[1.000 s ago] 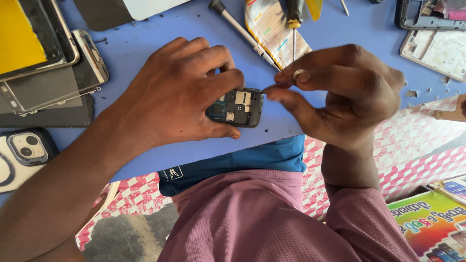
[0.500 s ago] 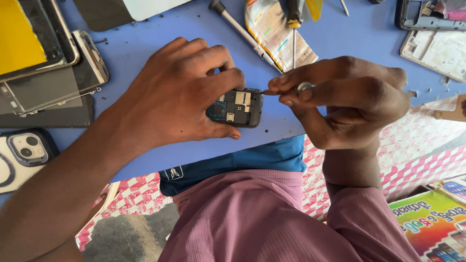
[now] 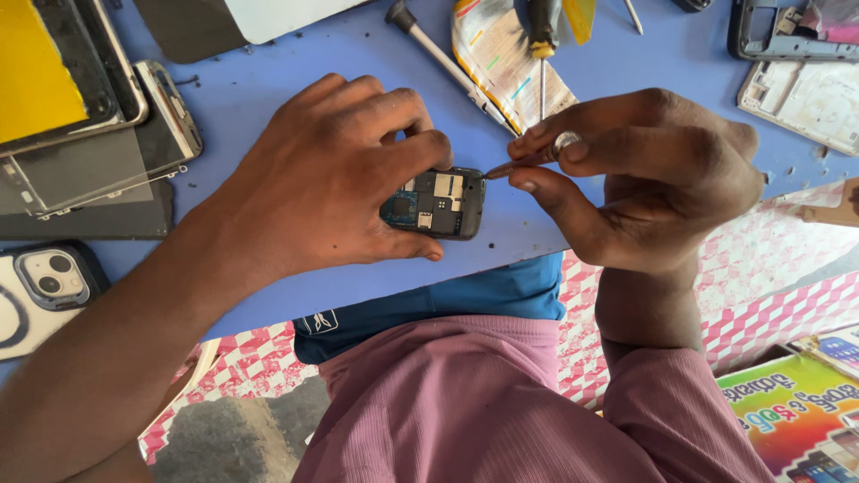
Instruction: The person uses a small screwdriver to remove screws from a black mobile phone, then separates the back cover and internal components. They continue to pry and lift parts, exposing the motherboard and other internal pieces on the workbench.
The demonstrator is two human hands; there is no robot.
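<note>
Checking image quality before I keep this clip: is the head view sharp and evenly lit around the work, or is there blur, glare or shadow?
Head view: sharp, even daylight, no motion blur; left hand shadows the phone board slightly; mild glare on the screwdriver cap in the right hand.

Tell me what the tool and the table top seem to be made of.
Tool: thin dark shaft with a shiny silvery cap, so probably metal. Table top: smooth matte blue surface, maybe laminate or painted board; the look leaves it open.
</note>
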